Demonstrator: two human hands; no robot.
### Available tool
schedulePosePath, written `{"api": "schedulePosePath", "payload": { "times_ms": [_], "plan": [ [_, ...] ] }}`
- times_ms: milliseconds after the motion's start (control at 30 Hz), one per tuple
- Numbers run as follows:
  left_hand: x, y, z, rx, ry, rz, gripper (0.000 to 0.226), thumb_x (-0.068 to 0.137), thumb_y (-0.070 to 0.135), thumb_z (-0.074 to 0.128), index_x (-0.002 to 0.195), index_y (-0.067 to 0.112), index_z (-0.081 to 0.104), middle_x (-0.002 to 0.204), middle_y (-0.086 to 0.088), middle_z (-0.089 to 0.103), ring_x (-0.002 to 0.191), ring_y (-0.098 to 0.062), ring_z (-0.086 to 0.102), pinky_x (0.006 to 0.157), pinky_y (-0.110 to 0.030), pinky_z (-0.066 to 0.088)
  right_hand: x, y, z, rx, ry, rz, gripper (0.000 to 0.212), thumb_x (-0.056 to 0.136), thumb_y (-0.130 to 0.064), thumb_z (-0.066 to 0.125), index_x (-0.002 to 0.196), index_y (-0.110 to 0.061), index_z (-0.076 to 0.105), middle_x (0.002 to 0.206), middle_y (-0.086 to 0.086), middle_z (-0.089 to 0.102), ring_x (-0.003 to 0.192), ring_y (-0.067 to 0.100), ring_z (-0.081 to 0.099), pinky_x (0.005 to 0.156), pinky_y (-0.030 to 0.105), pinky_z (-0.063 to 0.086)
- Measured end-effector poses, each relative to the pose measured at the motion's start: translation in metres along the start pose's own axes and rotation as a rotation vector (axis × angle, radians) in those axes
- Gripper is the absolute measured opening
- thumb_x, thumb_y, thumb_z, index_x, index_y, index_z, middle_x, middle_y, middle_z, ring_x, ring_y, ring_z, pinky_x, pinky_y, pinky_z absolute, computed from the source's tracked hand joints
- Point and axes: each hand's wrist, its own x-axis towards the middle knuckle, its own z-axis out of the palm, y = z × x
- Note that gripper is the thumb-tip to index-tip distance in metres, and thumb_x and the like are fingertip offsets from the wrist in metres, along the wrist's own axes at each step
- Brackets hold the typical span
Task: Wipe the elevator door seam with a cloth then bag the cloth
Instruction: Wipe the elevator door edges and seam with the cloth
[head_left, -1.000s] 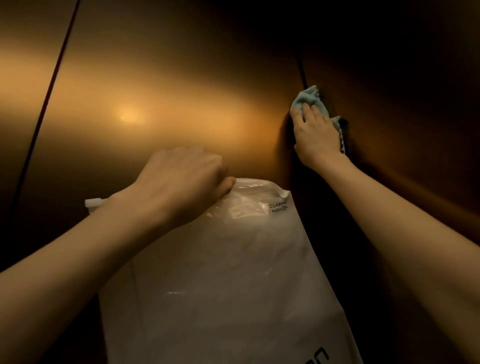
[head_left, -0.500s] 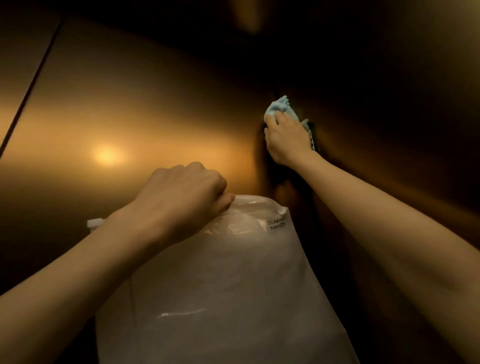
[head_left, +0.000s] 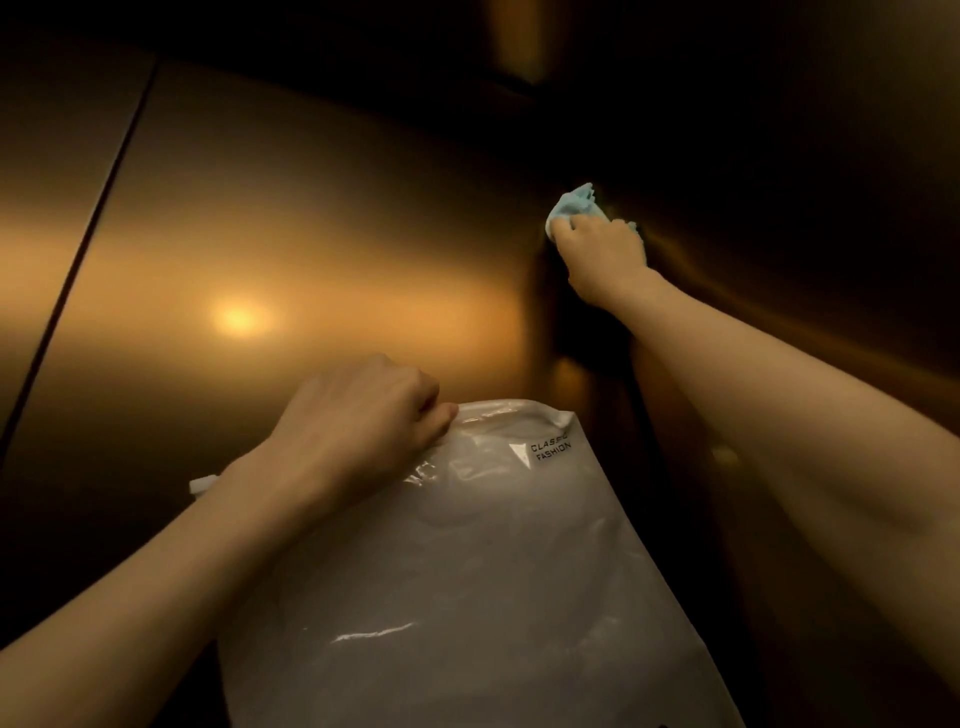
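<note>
My right hand (head_left: 602, 257) presses a crumpled light blue cloth (head_left: 572, 205) against the bronze metal elevator door (head_left: 311, 234), right on the dark vertical seam (head_left: 540, 312) where the two panels meet. Only the top of the cloth shows above my fingers. My left hand (head_left: 358, 421) is closed on the top edge of a large frosted plastic bag (head_left: 467, 582) with small "CLASSIC FASHION" print, which hangs down in front of me, lower centre.
A second dark seam (head_left: 93, 249) runs down the left side of the door. A lamp's reflection (head_left: 239, 318) glows on the left panel. The right panel (head_left: 805, 208) lies in deep shadow. A brighter strip (head_left: 517, 41) shows at the top.
My right hand has slid the cloth up the seam, and my view has tilted upward. The left hand still holds the bag the same way.
</note>
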Motion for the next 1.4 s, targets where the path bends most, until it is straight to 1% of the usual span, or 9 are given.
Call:
{"api": "schedulePosePath", "payload": {
  "times_ms": [300, 500, 667, 833, 933, 1067, 1133, 1300, 1400],
  "plan": [
    [-0.042, 0.002, 0.0, -0.13, 0.023, -0.02, 0.043, 0.091, 0.052, 0.042, 0.058, 0.023, 0.038, 0.075, -0.001, 0.051, 0.071, -0.025, 0.047, 0.057, -0.031, 0.031, -0.071, -0.005, -0.002, -0.069, 0.057, -0.067, 0.041, 0.085, -0.008, 0.057, 0.124, -0.004, 0.045, 0.121, 0.021, 0.054, 0.109, 0.035, 0.052, 0.084, 0.039, 0.044],
    [-0.123, 0.007, 0.007, -0.179, -0.026, -0.058, 0.038, 0.09, 0.055, 0.039, 0.063, 0.028, 0.045, 0.071, 0.006, 0.051, 0.065, -0.014, 0.049, 0.051, -0.029, 0.03, -0.168, -0.025, -0.002, 0.057, 0.03, 0.024, 0.034, 0.086, -0.006, 0.054, 0.12, -0.004, 0.049, 0.12, 0.019, 0.056, 0.108, 0.036, 0.051, 0.084, 0.041, 0.044],
    [-0.169, 0.008, 0.011, -0.175, -0.13, -0.112, 0.037, 0.091, 0.057, 0.035, 0.076, 0.028, 0.054, 0.073, 0.007, 0.054, 0.07, -0.012, 0.054, 0.059, -0.03, 0.041, -0.231, -0.043, -0.007, 0.168, -0.042, 0.202, 0.032, 0.085, -0.007, 0.059, 0.115, -0.002, 0.05, 0.122, 0.018, 0.054, 0.109, 0.036, 0.048, 0.088, 0.041, 0.042],
    [-0.206, 0.009, 0.013, -0.205, -0.184, -0.12, 0.037, 0.091, 0.057, 0.034, 0.076, 0.029, 0.052, 0.072, 0.007, 0.053, 0.072, -0.015, 0.056, 0.064, -0.033, 0.047, -0.281, -0.057, 0.0, 0.16, -0.036, 0.209, 0.061, 0.081, 0.002, 0.059, 0.137, 0.002, 0.035, 0.122, 0.027, 0.051, 0.106, 0.041, 0.051, 0.085, 0.046, 0.046],
    [-0.23, 0.009, 0.011, -0.21, -0.203, -0.109, 0.035, 0.09, 0.057, 0.033, 0.076, 0.031, 0.051, 0.069, 0.009, 0.053, 0.068, -0.009, 0.055, 0.061, -0.032, 0.048, -0.307, -0.059, 0.003, 0.141, -0.018, 0.19, 0.061, 0.081, 0.006, 0.055, 0.138, 0.005, 0.034, 0.117, 0.032, 0.052, 0.099, 0.046, 0.051, 0.077, 0.05, 0.047],
    [-0.26, 0.015, 0.009, -0.205, -0.268, -0.082, 0.033, 0.09, 0.057, 0.029, 0.073, 0.033, 0.044, 0.067, 0.009, 0.052, 0.062, -0.003, 0.051, 0.054, -0.02, 0.041, -0.345, -0.065, 0.006, 0.187, -0.009, 0.205, 0.053, 0.078, 0.012, 0.056, 0.129, 0.006, 0.045, 0.105, 0.031, 0.055, 0.087, 0.046, 0.053, 0.066, 0.049, 0.049],
    [-0.273, 0.018, 0.01, -0.198, -0.302, -0.085, 0.034, 0.091, 0.058, 0.028, 0.07, 0.033, 0.04, 0.065, 0.009, 0.049, 0.06, -0.003, 0.049, 0.051, -0.018, 0.037, -0.365, -0.068, 0.007, 0.27, -0.023, 0.217, 0.049, 0.079, 0.012, 0.056, 0.127, 0.005, 0.048, 0.105, 0.029, 0.054, 0.089, 0.045, 0.051, 0.064, 0.048, 0.05],
    [-0.304, 0.032, 0.016, -0.222, -0.373, -0.148, 0.037, 0.09, 0.059, 0.028, 0.074, 0.03, 0.045, 0.064, 0.009, 0.049, 0.064, -0.005, 0.052, 0.059, -0.026, 0.047, -0.423, -0.074, 0.006, 0.423, -0.083, 0.261, 0.051, 0.08, 0.009, 0.06, 0.129, 0.001, 0.048, 0.106, 0.025, 0.053, 0.094, 0.042, 0.049, 0.065, 0.048, 0.05],
    [-0.317, 0.049, 0.015, -0.244, -0.414, -0.157, 0.036, 0.09, 0.058, 0.029, 0.075, 0.029, 0.047, 0.064, 0.009, 0.05, 0.063, -0.004, 0.051, 0.054, -0.022, 0.041, -0.459, -0.073, 0.004, 0.427, -0.157, 0.261, 0.053, 0.079, 0.008, 0.062, 0.13, 0.001, 0.047, 0.109, 0.025, 0.052, 0.095, 0.042, 0.049, 0.066, 0.048, 0.051]
  ]
}}
